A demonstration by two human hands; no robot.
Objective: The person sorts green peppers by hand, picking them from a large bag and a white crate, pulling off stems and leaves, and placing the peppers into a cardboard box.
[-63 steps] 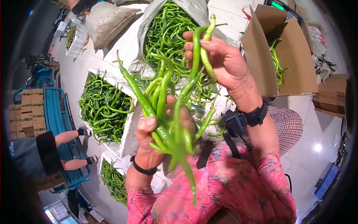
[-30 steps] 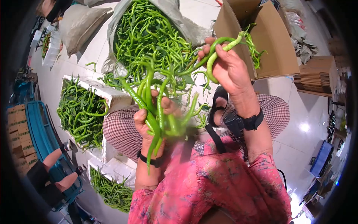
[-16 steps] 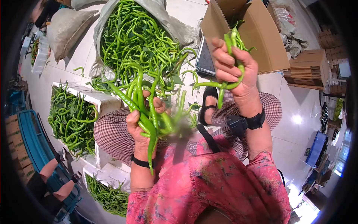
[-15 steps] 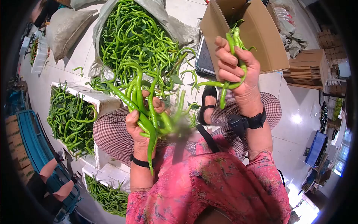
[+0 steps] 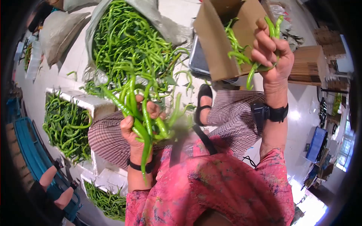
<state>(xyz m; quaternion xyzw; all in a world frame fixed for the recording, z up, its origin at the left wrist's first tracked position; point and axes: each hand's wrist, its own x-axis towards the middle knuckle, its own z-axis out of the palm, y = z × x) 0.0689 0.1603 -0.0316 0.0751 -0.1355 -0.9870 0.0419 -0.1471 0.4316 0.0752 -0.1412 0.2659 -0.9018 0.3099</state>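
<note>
My left hand point(image 5: 141, 120) is closed around a bunch of long green chili peppers point(image 5: 139, 130), their tips hanging past the palm. Held up at the right, my right hand point(image 5: 274, 56) grips a few more green chili peppers point(image 5: 250, 77). It is just in front of the open cardboard box point(image 5: 214, 45), in which some green chilies point(image 5: 234, 41) show against the inner wall. Beyond my left hand a large sack point(image 5: 149, 9) lies with its mouth toward me, full of green chilies point(image 5: 128, 41) that spill onto the floor.
White foam boxes point(image 5: 81, 98) of chilies stand at the left, with another heap point(image 5: 103, 197) below. A grey tray point(image 5: 198, 56) sits beside the cardboard box. Flattened cartons point(image 5: 307, 66) are stacked at the right. Another person's legs point(image 5: 49, 177) and a teal bench point(image 5: 32, 148) are lower left.
My right hand has moved right, across the box opening, still holding chilies. Chilies now show inside the box. My left hand keeps its bunch, and the whole view has shifted slightly.
</note>
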